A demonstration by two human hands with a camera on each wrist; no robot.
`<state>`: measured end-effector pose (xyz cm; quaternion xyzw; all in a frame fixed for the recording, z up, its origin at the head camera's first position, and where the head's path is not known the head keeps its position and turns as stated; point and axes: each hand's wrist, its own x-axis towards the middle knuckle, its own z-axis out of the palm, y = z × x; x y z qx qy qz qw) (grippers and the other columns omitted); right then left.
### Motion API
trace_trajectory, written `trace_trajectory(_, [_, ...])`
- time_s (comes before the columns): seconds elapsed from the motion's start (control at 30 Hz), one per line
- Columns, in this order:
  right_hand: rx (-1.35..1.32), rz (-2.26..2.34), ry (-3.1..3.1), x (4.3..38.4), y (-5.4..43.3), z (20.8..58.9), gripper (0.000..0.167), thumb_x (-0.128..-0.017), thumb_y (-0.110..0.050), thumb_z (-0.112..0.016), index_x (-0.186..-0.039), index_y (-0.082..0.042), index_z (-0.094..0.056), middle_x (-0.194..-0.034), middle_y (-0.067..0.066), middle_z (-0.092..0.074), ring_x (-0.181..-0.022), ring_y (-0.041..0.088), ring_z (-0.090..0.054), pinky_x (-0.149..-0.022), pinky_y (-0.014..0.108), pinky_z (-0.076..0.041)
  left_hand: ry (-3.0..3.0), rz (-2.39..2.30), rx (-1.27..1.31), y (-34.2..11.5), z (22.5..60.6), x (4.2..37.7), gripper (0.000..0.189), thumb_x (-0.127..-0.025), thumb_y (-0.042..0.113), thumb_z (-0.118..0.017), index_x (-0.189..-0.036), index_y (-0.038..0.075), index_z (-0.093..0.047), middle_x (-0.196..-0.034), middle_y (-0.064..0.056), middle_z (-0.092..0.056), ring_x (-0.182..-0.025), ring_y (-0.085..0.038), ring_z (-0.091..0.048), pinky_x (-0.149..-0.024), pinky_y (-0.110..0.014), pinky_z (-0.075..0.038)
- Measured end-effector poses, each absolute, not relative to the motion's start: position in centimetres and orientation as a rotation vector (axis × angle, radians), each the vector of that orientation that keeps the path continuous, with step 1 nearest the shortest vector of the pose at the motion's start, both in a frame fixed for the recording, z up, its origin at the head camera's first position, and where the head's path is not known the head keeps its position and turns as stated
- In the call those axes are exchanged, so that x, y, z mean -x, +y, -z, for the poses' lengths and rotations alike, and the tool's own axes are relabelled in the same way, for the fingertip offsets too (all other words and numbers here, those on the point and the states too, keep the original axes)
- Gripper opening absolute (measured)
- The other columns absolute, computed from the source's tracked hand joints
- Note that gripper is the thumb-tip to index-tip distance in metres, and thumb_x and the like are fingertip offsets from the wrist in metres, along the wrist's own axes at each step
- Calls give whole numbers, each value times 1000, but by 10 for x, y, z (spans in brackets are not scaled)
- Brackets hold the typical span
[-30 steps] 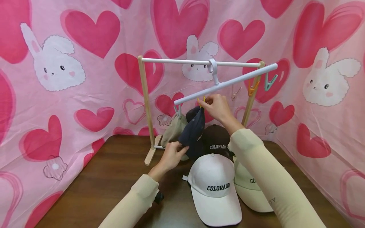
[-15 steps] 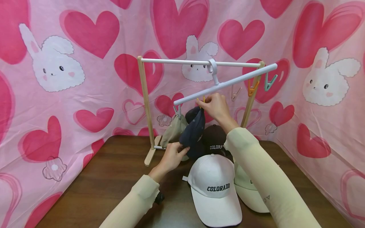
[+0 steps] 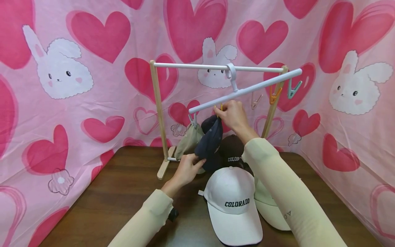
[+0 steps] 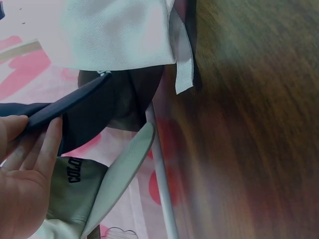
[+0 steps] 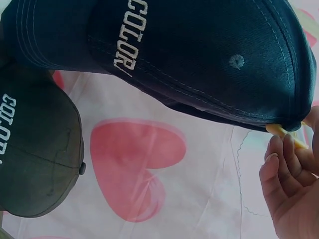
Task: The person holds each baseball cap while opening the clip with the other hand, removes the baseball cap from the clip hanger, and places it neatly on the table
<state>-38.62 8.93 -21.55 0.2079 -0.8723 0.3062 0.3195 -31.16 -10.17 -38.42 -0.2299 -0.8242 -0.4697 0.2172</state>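
A navy cap (image 3: 208, 141) hangs below the tilted white hanger (image 3: 262, 83). By its edge, my left hand (image 3: 186, 168) pinches the cap between thumb and fingers, as the left wrist view shows too. With thumb and fingers my right hand (image 3: 234, 115) squeezes a yellow clip (image 5: 280, 131) at the button end of the cap's crown. The clip's jaws lie against the cloth there; their exact bite is partly hidden by fingers. Left of the navy cap, a beige cap (image 3: 186, 142) hangs from a grey clip (image 3: 193, 120) at the hanger's low end.
The hanger hooks over the rod (image 3: 191, 65) of a wooden rack. Pink (image 3: 256, 102), orange (image 3: 274, 96) and teal (image 3: 294, 90) clips dangle at its right. On the table (image 3: 102, 206) are a white cap (image 3: 232, 188), a dark brown cap (image 3: 231, 147) and a pale green cap (image 3: 271, 212).
Both hands stay nearly in place on the navy cap and yellow clip. The right forearm has shifted slightly left, covering more of the brown cap's lettering.
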Motion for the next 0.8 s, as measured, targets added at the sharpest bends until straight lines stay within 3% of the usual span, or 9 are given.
trace_trajectory(0.37, [-565, -806, -2316, 384, 91, 214, 41, -100, -33, -67, -69, -7, -68, -57, 7, -48, -53, 25, -48, -44, 32, -34, -2282, 1324, 617, -104, 385, 310, 16, -95, 9, -73, -108, 3, -79, -95, -5, -78, -73, -11, -59, -65, -26, -48])
trace_trajectory(0.53, [-595, -825, -2311, 383, 92, 213, 39, -101, -30, -65, -70, -7, -68, -57, 7, -49, -52, 25, -49, -44, 32, -34, -2288, 1361, 597, -107, 384, 309, 13, -95, 9, -73, -104, 2, -79, -91, -7, -78, -71, -9, -66, -65, -25, -54])
trace_trajectory(0.8, [-632, -840, -2280, 386, 93, 213, 41, -102, -24, -63, -65, -6, -64, -55, 6, -45, -52, 25, -46, -44, 31, -32, -2305, 1424, 568, -113, 385, 308, 14, -95, 8, -72, -105, -1, -78, -96, -12, -78, -75, -19, -74, -68, -28, -59])
